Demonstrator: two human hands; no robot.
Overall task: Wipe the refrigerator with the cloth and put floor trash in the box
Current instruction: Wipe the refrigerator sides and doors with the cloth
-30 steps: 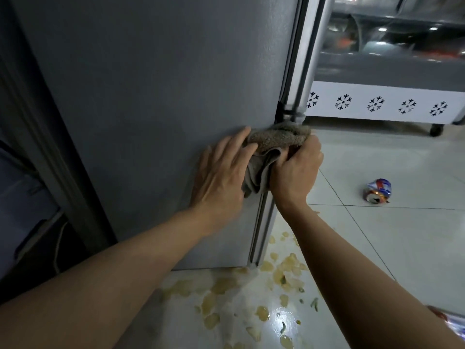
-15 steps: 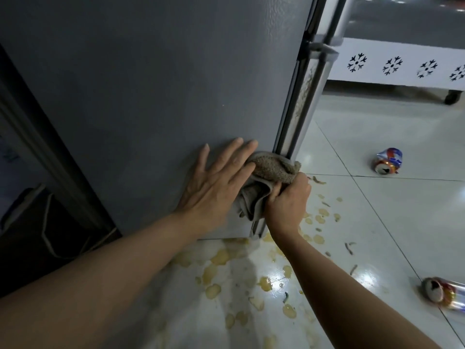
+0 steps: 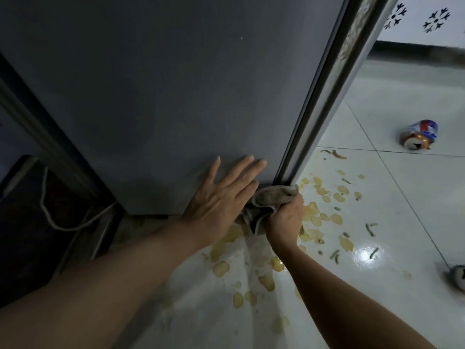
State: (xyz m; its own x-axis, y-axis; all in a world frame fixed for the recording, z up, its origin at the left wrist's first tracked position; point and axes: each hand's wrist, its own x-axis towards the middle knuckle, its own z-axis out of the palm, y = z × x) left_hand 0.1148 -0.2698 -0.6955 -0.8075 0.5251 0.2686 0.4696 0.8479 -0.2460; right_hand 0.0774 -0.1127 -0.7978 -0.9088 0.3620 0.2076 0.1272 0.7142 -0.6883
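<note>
The cloth (image 3: 270, 200) is partly hidden, gripped by the right hand (image 3: 285, 222); the left hand (image 3: 221, 200) is laid flat on the refrigerator (image 3: 163, 96). Two cans are counted, one (image 3: 458, 277) cut off.

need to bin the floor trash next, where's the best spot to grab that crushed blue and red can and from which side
Judging by its pose, take the crushed can across its dented middle, coming down from above. It lies on its side on the tile floor, silver end facing the camera, with bare tile all round, so fingers can close on both flanks. Avoid the crumpled end, which may be sharp.
</note>
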